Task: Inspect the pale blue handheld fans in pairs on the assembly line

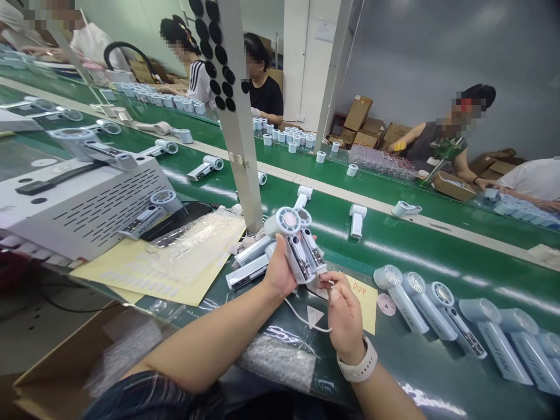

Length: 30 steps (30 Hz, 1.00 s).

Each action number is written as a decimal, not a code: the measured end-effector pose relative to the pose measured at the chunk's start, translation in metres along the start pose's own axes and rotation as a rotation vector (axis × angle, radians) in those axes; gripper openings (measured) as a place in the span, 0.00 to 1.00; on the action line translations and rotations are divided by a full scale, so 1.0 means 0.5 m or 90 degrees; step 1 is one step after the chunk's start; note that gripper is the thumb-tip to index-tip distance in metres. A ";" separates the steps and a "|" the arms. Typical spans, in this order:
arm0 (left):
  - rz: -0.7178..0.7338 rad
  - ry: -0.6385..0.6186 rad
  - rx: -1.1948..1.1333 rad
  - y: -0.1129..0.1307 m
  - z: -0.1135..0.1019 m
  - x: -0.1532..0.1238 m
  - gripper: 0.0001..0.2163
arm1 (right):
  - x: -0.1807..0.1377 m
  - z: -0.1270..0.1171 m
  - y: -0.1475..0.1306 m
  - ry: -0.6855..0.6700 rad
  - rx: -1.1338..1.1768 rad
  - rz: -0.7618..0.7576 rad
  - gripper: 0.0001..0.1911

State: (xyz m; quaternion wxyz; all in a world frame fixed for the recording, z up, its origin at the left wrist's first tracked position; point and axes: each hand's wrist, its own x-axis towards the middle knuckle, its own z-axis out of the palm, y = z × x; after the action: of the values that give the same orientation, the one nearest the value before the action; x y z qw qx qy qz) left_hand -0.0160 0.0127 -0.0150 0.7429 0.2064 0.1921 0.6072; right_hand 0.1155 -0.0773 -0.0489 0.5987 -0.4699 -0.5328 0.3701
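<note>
My left hand [280, 271] is closed round two white handheld fans [300, 242], held side by side with their round heads pointing away from me. My right hand [343, 312] pinches the plug end of a thin white cable [301, 318] at the bottom of the fans' handles; the cable loops down toward me. A white watch sits on my right wrist. Two more fans [249, 262] lie flat on the bench just left of my left hand.
A row of light blue fans [437, 309] lies to the right on the green conveyor belt [437, 251]. Yellow sheets [144, 274], a clear blister tray, a white vented machine [87, 204] and a slanted post [238, 116] stand left. Several people work across the belt.
</note>
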 end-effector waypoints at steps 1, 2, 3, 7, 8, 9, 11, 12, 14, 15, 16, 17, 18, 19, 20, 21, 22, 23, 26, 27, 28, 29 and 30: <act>0.001 0.024 0.002 0.000 -0.004 0.003 0.29 | 0.006 -0.009 -0.002 0.022 -0.036 -0.004 0.18; -0.003 0.030 0.011 0.001 -0.008 0.005 0.27 | 0.013 -0.019 -0.003 0.052 -0.080 -0.003 0.17; -0.011 0.013 0.029 0.001 -0.010 0.003 0.26 | 0.019 -0.028 -0.004 0.083 -0.121 0.002 0.16; -0.046 -0.212 0.211 0.009 -0.007 -0.024 0.24 | 0.033 -0.050 -0.007 0.050 -0.078 0.054 0.27; -0.041 -0.280 0.276 0.012 -0.005 -0.030 0.23 | 0.032 -0.053 -0.010 0.008 -0.027 0.069 0.28; -0.030 -0.337 0.337 0.015 -0.003 -0.033 0.21 | 0.032 -0.056 -0.014 -0.021 0.019 0.079 0.27; -0.023 -0.392 0.424 0.018 -0.005 -0.031 0.18 | 0.031 -0.065 -0.026 -0.016 0.072 0.086 0.25; -0.035 -0.376 0.444 0.017 -0.009 -0.026 0.17 | 0.032 -0.070 -0.032 0.005 0.088 0.088 0.25; -0.086 -0.286 0.434 0.010 -0.020 -0.014 0.18 | 0.037 -0.081 -0.046 0.041 0.117 0.104 0.24; -0.122 -0.238 0.408 0.006 -0.025 -0.009 0.19 | 0.040 -0.085 -0.052 0.045 0.136 0.117 0.24; -0.163 -0.203 0.371 0.001 -0.027 -0.007 0.20 | 0.042 -0.087 -0.057 0.045 0.156 0.134 0.24; -0.200 -0.186 0.328 -0.003 -0.028 -0.006 0.22 | 0.044 -0.088 -0.061 0.045 0.175 0.150 0.23; -0.232 -0.188 0.288 -0.005 -0.027 -0.008 0.22 | 0.046 -0.087 -0.063 0.048 0.190 0.165 0.22; -0.251 -0.200 0.260 -0.006 -0.024 -0.012 0.22 | 0.047 -0.084 -0.065 0.050 0.203 0.174 0.21; -0.253 -0.213 0.248 -0.006 -0.020 -0.017 0.23 | 0.047 -0.082 -0.065 0.051 0.215 0.180 0.19; -0.239 -0.226 0.249 -0.005 -0.016 -0.022 0.24 | 0.046 -0.079 -0.066 0.050 0.221 0.184 0.18; -0.217 -0.238 0.258 -0.004 -0.013 -0.026 0.25 | 0.046 -0.076 -0.066 0.047 0.222 0.185 0.17; -0.196 -0.248 0.268 -0.002 -0.010 -0.029 0.26 | 0.045 -0.074 -0.067 0.045 0.217 0.183 0.17; -0.177 -0.282 0.265 0.002 -0.009 -0.031 0.24 | 0.041 -0.071 -0.071 0.043 0.191 0.171 0.17; -0.174 -0.292 0.260 0.003 -0.009 -0.029 0.24 | 0.041 -0.070 -0.072 0.045 0.187 0.164 0.17; -0.169 -0.299 0.257 0.004 -0.010 -0.028 0.23 | 0.040 -0.070 -0.074 0.047 0.186 0.160 0.17; -0.163 -0.304 0.258 0.005 -0.010 -0.026 0.22 | 0.040 -0.069 -0.074 0.049 0.186 0.157 0.17; -0.157 -0.306 0.264 0.007 -0.010 -0.025 0.21 | 0.041 -0.069 -0.075 0.050 0.186 0.157 0.17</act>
State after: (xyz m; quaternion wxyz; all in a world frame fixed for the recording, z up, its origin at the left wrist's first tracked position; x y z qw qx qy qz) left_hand -0.0238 0.0015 -0.0170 0.7771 0.4654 0.1541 0.3947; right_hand 0.1507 -0.0746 -0.0069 0.6311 -0.4540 -0.3881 0.4949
